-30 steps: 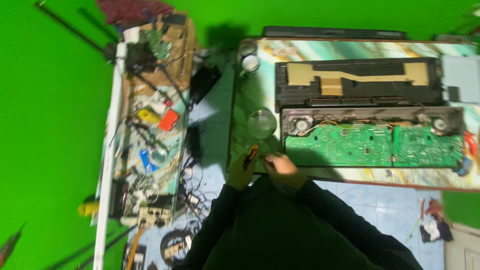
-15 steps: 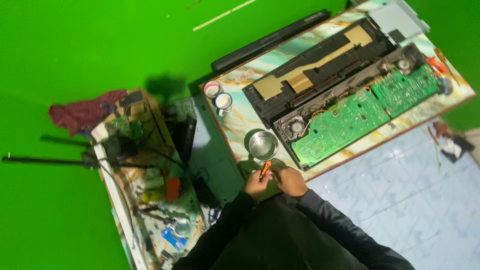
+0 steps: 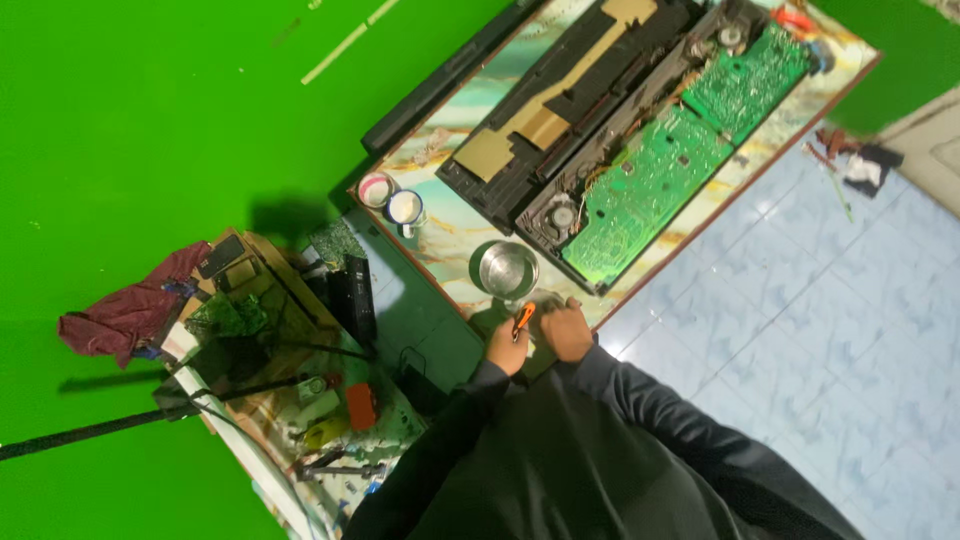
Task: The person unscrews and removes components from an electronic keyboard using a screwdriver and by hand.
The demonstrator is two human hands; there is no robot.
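Note:
My left hand [image 3: 505, 348] is closed around a small orange-handled tool [image 3: 523, 318] at the near edge of the marble-patterned table [image 3: 450, 235]. My right hand [image 3: 567, 330] sits close beside it, fingers curled over a small pale object [image 3: 545, 299] on the table edge; its grip is too small to make out. A round metal bowl [image 3: 508, 268] stands just beyond both hands. Behind it lies an opened device with a long green circuit board [image 3: 650, 180] and a black casing [image 3: 560, 100].
Two small round tins [image 3: 392, 198] stand at the table's left corner. A cluttered side bench [image 3: 300, 400] with tools, an orange block and cables is to my left, with a maroon cloth [image 3: 125, 312] on it. Blue tiled floor [image 3: 820, 330] lies to the right, green backdrop behind.
The view has swung and tilted, so the table now runs diagonally. Both hands stay together at the table's near edge by the metal bowl.

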